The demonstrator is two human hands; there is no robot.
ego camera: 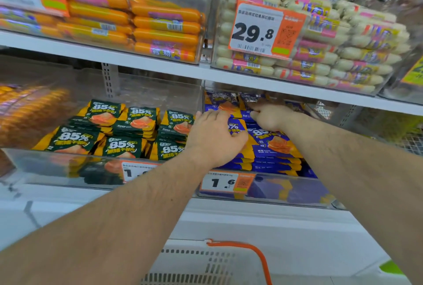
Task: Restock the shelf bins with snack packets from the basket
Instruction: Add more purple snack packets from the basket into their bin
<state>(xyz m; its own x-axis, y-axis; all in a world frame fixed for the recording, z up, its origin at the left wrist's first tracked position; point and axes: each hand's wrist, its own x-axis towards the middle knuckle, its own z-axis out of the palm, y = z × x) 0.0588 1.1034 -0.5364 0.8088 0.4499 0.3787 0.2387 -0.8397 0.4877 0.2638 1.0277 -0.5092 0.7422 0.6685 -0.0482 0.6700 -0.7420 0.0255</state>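
I am reaching both arms into the clear shelf bin [263, 189] at the lower shelf's right end, where blue snack packets [277, 142] are stacking up. My left hand [214, 137] is curling over one packet's edge; my right hand [270, 116] is pressing others back, fingers mostly straight. They are looking light, floppy and slick, so I am judging a flat pinch at the edges best.

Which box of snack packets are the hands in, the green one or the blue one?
The blue packets' bin, right of the green packets' bin. Both the left hand and right hand are on its packets.

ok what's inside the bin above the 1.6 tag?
Stacked blue snack packets, with both hands on them: left hand, right hand. The hands and shelf edge hide the packets further back.
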